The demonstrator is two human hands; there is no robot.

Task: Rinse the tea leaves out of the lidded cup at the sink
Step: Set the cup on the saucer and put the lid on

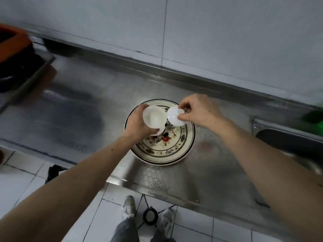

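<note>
My left hand (pixel 135 124) grips a small white cup (pixel 154 117) from its left side, mouth tilted toward the camera; its inside looks white, with no leaves that I can make out. My right hand (pixel 195 110) pinches the knob of the white lid (pixel 174 117), held just right of the cup and apart from it. Both hang above a cream plate with a flower pattern (pixel 167 149) lying on the steel counter. The sink (pixel 286 138) opens at the right edge.
A steel counter (pixel 78 110) runs along a tiled wall. A steel tray with dark and orange things (pixel 15 56) sits at the far left. Something green and blurred (pixel 312 116) lies behind the sink. My shoes and a black ring (pixel 150 215) are on the tiled floor.
</note>
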